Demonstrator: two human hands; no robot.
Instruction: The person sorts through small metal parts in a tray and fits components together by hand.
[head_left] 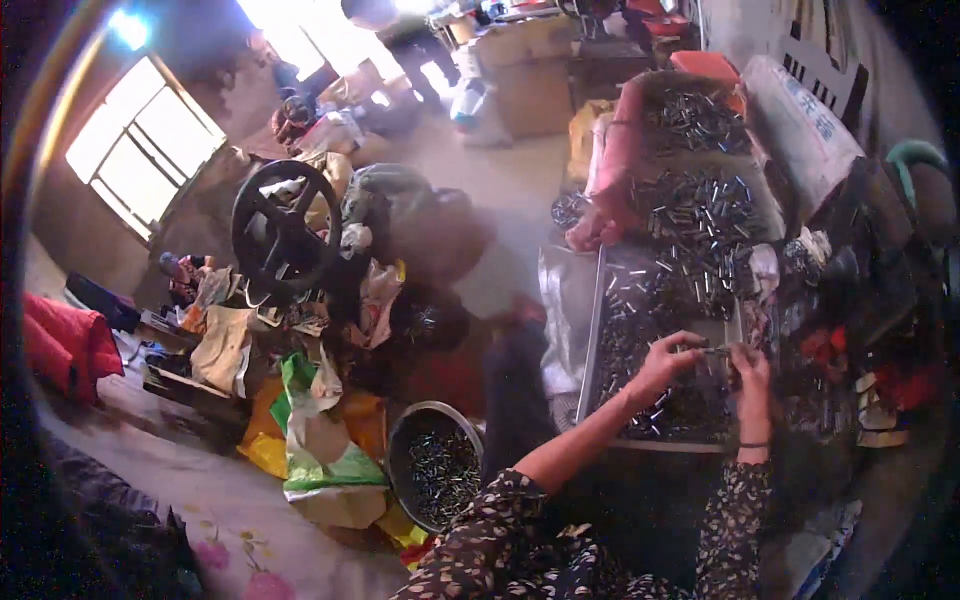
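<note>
Both of my hands are raised over a tray of small, shiny metal cylinders. My left hand pinches one end of a small metal piece, thumb and fingers pressed together. Fingers closed, my right hand meets it at the other end. The piece is too small to make out its exact shape. Loose metal cylinders lie spread and heaped beyond my hands, and more lie beneath them.
At my lower left stands a round bucket of small metal parts, beside a green and white sack. A black handwheel rises farther left. Pink cloth edges the worktable. Dark machinery stands close on my right.
</note>
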